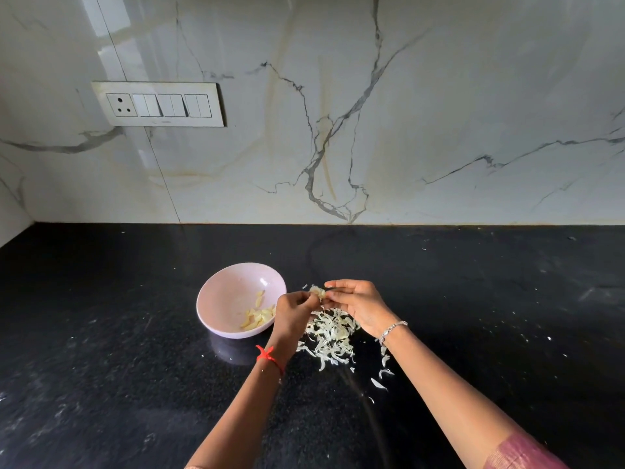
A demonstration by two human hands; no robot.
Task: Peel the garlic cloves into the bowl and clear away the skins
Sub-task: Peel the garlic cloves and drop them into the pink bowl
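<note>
Head view: pink bowl (233,289) left of centre on black desk (118,333), peeled cloves (258,316) inside toward its right wall; left hand (292,314), fingers curled, pinches garlic clove (318,292) just right of bowl; right hand (358,304) pinches same clove from other side, above skins (333,335) heaped on desk
</note>
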